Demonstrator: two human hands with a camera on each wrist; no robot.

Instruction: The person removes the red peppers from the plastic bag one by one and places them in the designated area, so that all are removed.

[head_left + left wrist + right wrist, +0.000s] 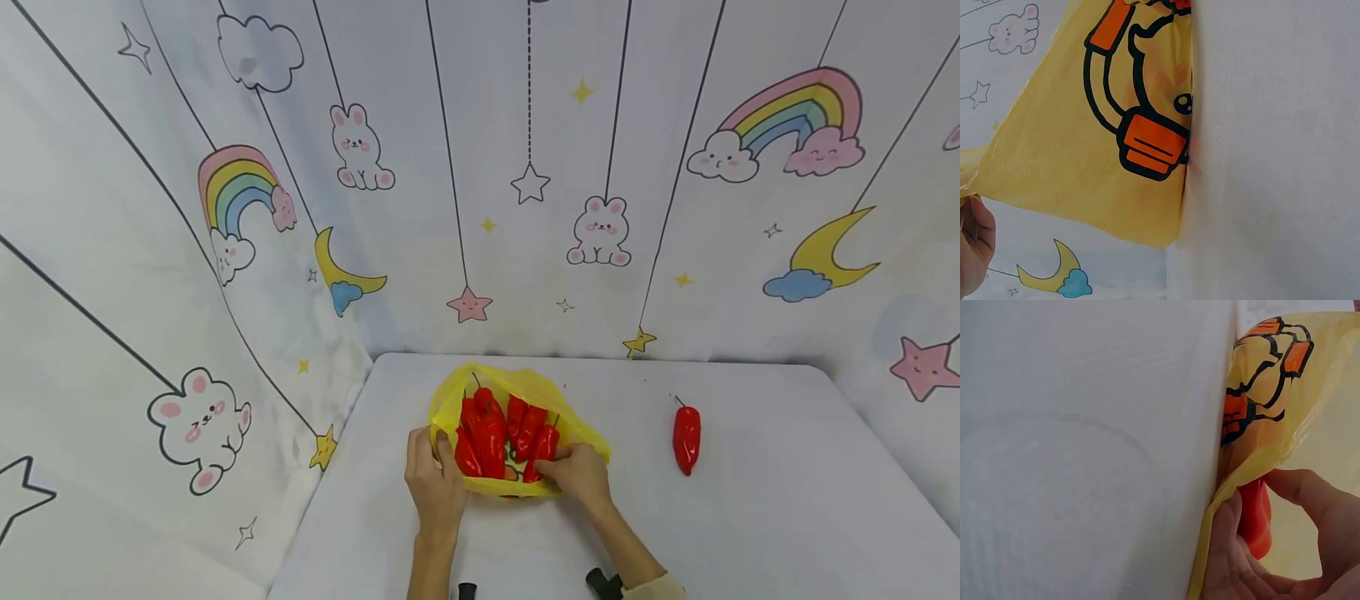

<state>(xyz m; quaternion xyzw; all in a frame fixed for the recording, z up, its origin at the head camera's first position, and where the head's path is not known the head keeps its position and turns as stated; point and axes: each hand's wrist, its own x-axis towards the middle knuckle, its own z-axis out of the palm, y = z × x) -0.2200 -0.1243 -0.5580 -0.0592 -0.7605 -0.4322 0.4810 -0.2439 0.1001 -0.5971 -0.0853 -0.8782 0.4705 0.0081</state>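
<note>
A yellow plastic bag (525, 382) with an orange and black cartoon print lies on the table, its mouth spread wide. Several glossy red peppers (491, 437) show inside it. My left hand (437, 483) pinches the bag's rim at the left side; only part of this hand (975, 247) shows in the left wrist view. At the right of the mouth, my right hand (583, 473) holds a red pepper (1257, 515) between thumb and fingers, inside the bag's opening. The bag's near edge hides the lower ends of the peppers.
One more red pepper (687, 437) lies on the white table (765, 500) to the right of the bag. Two dark objects (467, 591) stick up at the near edge by my forearms. A white cloth backdrop (525, 250) with cartoon drawings stands behind and at the left.
</note>
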